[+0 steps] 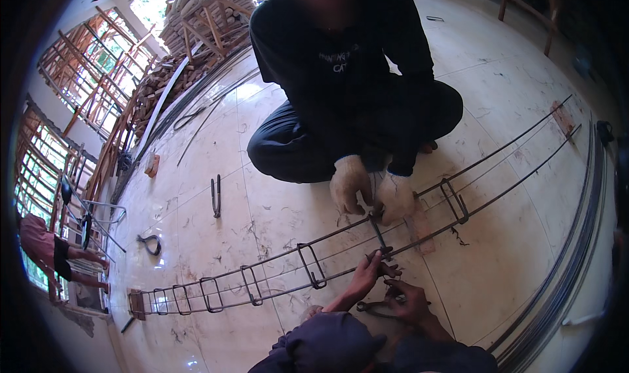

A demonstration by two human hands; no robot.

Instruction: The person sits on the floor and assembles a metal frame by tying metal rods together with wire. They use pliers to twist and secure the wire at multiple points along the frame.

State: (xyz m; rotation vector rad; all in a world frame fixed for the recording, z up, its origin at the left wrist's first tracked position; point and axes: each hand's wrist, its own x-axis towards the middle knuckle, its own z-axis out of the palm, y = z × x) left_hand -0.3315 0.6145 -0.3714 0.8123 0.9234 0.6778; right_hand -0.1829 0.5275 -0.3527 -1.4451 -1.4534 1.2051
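Observation:
A long rebar cage (282,282) lies across the floor before me, with square steel stirrups (312,266) spaced along its bars. My left hand (368,273) is closed at the near bar, its fingers around the lower corner of a stirrup (379,232). Just right of it, my right hand (407,302) has its fingers bent together close under the bar; what they hold is too small to make out. A pair of pincers (375,309) shows beside and partly beneath my right hand. Across the cage, a seated co-worker's gloved hands (354,186) work at the same stirrup's far corner.
Bricks (562,118) prop the cage's right end, and a block (135,302) its left. Loose pincers (216,196) and a dark curved tool (151,244) lie left of the co-worker. Long rods (569,268) run along the right. Another person (49,248) bends at far left.

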